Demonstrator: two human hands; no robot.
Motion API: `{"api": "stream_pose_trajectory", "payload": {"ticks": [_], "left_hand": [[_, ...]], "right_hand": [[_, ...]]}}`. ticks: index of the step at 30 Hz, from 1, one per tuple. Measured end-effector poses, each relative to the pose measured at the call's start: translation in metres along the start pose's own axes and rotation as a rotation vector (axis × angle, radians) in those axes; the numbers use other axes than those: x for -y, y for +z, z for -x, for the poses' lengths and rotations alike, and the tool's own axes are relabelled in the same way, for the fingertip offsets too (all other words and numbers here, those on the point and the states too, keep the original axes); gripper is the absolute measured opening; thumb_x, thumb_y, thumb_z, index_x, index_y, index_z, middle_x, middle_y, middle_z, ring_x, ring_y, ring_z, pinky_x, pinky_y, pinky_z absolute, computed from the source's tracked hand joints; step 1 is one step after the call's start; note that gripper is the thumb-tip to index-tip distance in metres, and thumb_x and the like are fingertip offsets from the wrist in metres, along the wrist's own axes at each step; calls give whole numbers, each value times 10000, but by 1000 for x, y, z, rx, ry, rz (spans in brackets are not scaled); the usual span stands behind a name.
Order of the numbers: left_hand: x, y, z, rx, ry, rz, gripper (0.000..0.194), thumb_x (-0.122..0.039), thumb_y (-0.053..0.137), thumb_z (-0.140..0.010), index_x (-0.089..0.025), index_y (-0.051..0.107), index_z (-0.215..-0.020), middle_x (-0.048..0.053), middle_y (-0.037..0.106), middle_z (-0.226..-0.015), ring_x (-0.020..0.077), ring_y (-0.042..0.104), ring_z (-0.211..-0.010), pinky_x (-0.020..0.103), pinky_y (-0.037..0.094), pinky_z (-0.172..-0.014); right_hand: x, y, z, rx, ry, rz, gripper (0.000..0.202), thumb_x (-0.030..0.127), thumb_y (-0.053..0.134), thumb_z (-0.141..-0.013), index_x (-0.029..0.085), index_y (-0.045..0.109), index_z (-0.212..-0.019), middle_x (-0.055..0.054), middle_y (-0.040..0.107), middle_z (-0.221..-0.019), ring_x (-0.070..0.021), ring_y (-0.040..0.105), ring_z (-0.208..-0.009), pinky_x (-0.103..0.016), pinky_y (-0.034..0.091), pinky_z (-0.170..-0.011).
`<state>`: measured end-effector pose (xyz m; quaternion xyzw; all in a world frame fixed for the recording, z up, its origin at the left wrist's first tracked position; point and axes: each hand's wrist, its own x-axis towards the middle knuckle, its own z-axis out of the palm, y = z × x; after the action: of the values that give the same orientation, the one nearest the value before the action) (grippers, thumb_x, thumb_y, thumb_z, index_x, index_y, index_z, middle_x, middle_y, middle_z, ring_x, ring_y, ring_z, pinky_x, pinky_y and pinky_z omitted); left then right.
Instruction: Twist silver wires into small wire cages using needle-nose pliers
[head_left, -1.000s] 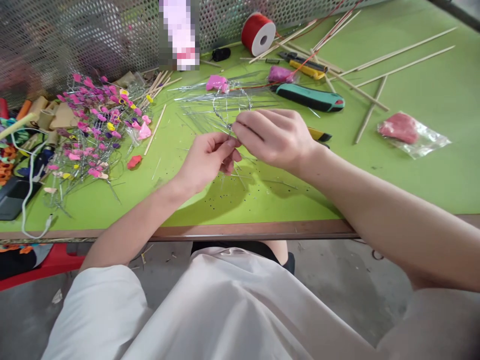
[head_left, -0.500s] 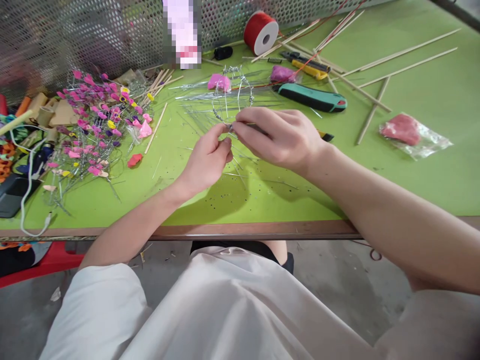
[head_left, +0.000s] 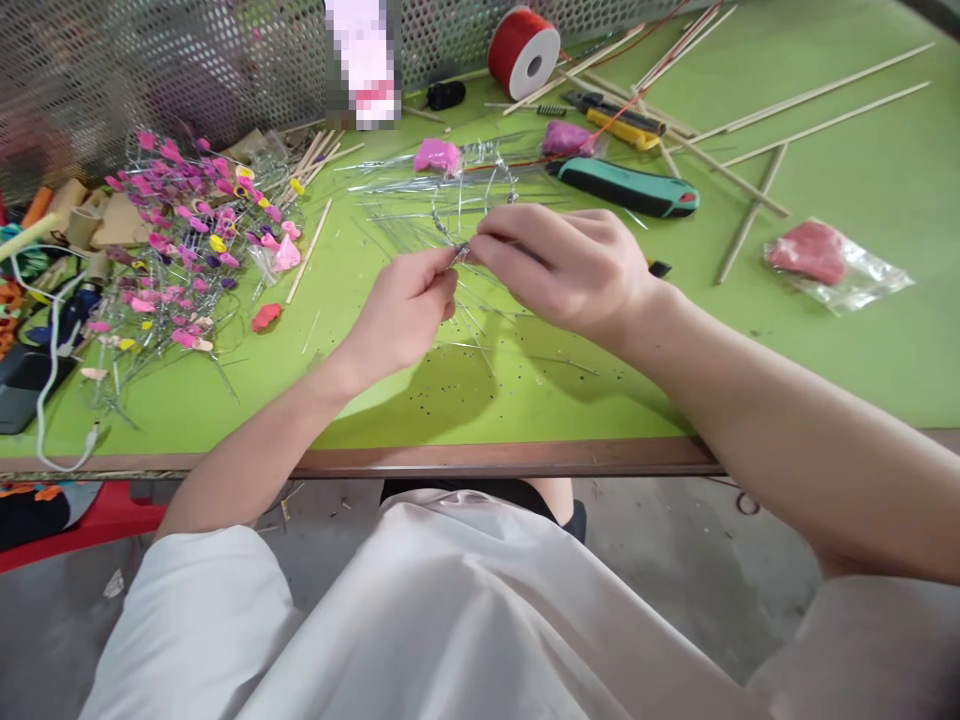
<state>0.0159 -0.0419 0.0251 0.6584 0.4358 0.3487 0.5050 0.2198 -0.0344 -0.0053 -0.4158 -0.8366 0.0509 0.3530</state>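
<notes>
Between my hands is a ring of twisted silver wire (head_left: 512,186), held up above the green tabletop. My left hand (head_left: 409,305) pinches its near end between thumb and index finger. Right beside it, my right hand (head_left: 562,262) has its fingertips closed on the same twisted spot, coming from the right. The exact wire ends under the fingertips are hidden. Loose straight silver wires (head_left: 390,182) lie on the table behind the ring, and a few more lie below the hands. A lump of pink clay (head_left: 437,156) sits just past the ring.
Left is a heap of wire stems with pink clay tips (head_left: 187,220). A green-black utility knife (head_left: 626,187), yellow-handled cutter (head_left: 622,130), red spool (head_left: 523,54) and wooden sticks (head_left: 754,215) lie behind and right. Bagged coral clay (head_left: 808,252) is farther right. A perforated metal screen (head_left: 247,60) backs the table.
The wire ring has tilted and shifted slightly to the right. Both hands keep their pinch at the same spot, with the right fingers turned a little. The view has moved slightly.
</notes>
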Motion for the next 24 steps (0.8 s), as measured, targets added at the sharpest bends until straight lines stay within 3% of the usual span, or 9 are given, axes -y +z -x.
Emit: {"api": "stream_pose_trajectory", "payload": {"ticks": [2,13,24], "left_hand": [[-2,-3,-1,52,-2,-24,397,-118,603,-985,-236,486,-624,-31,446,-585,120,394,-564,307,368,-589],[-5,-3,3,64,43,-114,405,-84,564,-981,-232,448,-622,-30,408,-586,120,349,-551,326,278,-565],[-8,-5,4,78,55,-102,407,-151,608,-1000,-231,446,-636,-44,351,-564,114,324,-554,318,261,-572]], "right_hand": [[3,1,0,-3,18,-31,415,384,373,-1139,214,731,-1014,-104,710,-1005,-193,659,-844,-350,553,-746],[0,3,-3,13,-108,232,423,378,369,-1132,236,722,-946,-96,738,-1038,-169,615,-771,-347,521,-692],[-2,1,-3,-9,-175,291,456,419,346,-1157,251,724,-966,-91,739,-958,-178,615,-750,-355,471,-629]]}}
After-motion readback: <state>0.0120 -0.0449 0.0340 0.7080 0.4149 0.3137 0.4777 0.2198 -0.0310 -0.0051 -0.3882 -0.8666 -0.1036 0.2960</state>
